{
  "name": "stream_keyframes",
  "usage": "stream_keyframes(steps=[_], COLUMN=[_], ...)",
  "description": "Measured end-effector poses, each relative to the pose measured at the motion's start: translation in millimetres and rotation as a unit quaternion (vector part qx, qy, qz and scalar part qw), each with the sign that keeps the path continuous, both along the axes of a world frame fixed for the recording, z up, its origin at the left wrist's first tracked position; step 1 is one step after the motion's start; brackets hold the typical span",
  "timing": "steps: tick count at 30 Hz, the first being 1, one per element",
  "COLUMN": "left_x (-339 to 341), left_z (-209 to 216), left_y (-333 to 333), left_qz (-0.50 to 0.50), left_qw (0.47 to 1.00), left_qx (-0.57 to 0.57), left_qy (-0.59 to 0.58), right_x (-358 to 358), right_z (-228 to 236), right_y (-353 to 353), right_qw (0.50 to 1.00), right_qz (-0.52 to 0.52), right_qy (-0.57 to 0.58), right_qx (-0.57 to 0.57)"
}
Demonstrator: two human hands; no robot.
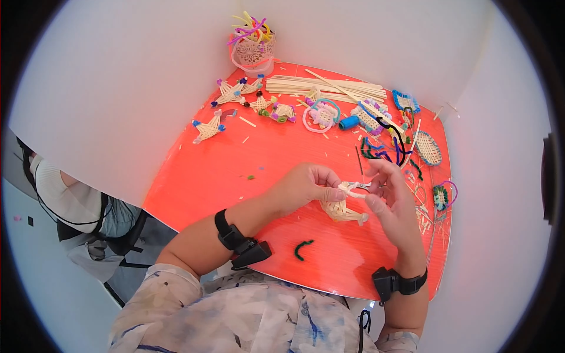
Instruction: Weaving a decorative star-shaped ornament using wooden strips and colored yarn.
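Observation:
In front of me, my left hand pinches a small woven piece of pale flat strips between thumb and fingers. The piece hangs below the fingertips, with a pale fuzzy tip on its lower right corner. A whitish pipe cleaner loops at the upper corner of the piece. My right hand is closed about the pipe cleaner's right end, its thumb and fingertips meeting there; the exact grip is partly hidden. A short dark green pipe cleaner lies on the red table, nearer to me.
Finished woven stars lie at the back left, beside a container of coloured pipe cleaners. A bundle of flat strips spans the back. Woven pieces, a blue roll and dark pipe cleaners crowd the right. Pale walls enclose the table.

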State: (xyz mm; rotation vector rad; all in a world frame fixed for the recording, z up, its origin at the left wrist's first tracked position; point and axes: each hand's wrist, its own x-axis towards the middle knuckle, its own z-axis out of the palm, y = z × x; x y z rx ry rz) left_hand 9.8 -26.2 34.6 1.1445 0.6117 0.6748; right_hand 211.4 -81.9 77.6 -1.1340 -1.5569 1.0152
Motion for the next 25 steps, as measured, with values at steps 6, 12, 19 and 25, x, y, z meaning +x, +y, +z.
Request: stream_keyframes(steps=[6,12,19,25], left_x=[-0.3,3.6,4.3,2.4], left_z=[-3.2,-2.4,8.0,-4.2], left_y=[-0.7,-4.1,-9.2,-6.1], left_qz=[-0.024,-0.035,-0.009,-0.016], left_qw=[0.999,0.999,0.800,0.996], left_qx=[-0.017,-0.012,0.584,0.084], left_qy=[-0.017,-0.011,0.140,0.024], right_x=[-2.4,-3.1,12.1,10.1], right_z=[-7.2,-14.4,-25.2,1.2], right_y=[0.4,0.4,5.0,1.9], right_qw=[0.953,0.936,0.953,0.977], right_qz=[0.023,0.007,0.175,0.070], right_qy=[-0.212,-0.245,-0.026,0.086], right_qx=[0.216,0.253,-0.248,-0.180])
